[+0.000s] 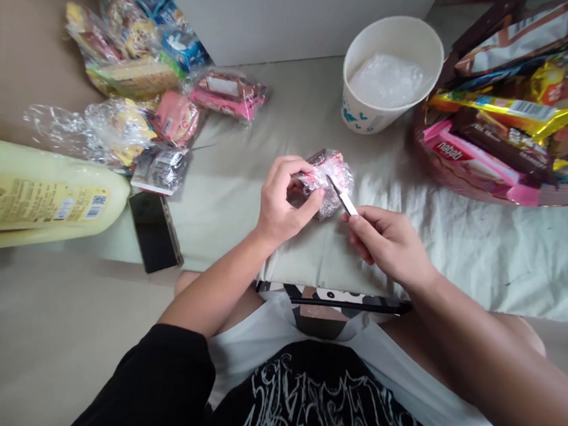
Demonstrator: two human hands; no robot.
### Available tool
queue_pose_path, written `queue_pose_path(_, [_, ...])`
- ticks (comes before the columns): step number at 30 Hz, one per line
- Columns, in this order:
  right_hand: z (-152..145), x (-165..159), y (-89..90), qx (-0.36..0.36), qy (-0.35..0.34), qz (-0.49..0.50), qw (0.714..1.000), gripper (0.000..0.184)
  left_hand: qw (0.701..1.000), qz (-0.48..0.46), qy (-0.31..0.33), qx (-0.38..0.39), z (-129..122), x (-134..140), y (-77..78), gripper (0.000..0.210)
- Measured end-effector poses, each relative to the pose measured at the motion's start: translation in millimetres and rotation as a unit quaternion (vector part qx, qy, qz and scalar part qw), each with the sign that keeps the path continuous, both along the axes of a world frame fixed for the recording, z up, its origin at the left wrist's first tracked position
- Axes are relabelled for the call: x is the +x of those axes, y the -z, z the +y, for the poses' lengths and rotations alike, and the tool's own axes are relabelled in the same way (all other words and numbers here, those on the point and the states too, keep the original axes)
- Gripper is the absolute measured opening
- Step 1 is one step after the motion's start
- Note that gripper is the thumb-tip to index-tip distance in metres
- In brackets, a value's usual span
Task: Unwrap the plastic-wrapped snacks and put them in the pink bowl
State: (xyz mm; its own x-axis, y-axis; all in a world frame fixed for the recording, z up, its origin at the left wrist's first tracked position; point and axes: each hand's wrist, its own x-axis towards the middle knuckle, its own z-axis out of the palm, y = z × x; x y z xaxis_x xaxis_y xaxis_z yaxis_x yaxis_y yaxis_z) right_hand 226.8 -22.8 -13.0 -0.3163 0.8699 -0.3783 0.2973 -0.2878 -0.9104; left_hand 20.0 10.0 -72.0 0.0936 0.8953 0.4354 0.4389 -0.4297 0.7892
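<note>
My left hand [288, 200] is closed on a small snack bundle [338, 168] in crinkled clear plastic, with red, pink and dark packaging showing through. Between the fingers of my right hand [384, 239] is a small knife [343, 197] with a white handle and a dark, narrow blade. Its tip touches or lies just over the plastic of the bundle; which of the two I cannot tell. My left fingers hide part of the bundle. Both hands are above the pale cloth [235, 195], near its front edge.
Behind my right hand stands a paper cup [368, 117] with crumpled clear plastic inside. A basket [460, 183] heaped with packaged snacks is at the right. Several plastic-wrapped snack bundles [228, 94] lie at the left, near a phone [155, 233] and a yellow bottle [39, 196].
</note>
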Motion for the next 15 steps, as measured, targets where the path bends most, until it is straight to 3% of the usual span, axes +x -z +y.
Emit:
queue_pose_path(9, [-0.6,1.2,2.2,0.015,-0.022,-0.011,1.0,0.039,0.998,-0.055,-0.021,-0.002,5.0,-3.6,10.0,0.042])
queue_pose_path(15, [-1.1,3.0,3.0,0.012,-0.03,-0.021,0.999,0.04,0.993,-0.113,-0.033,-0.001,7.1,-4.4,8.8,0.041])
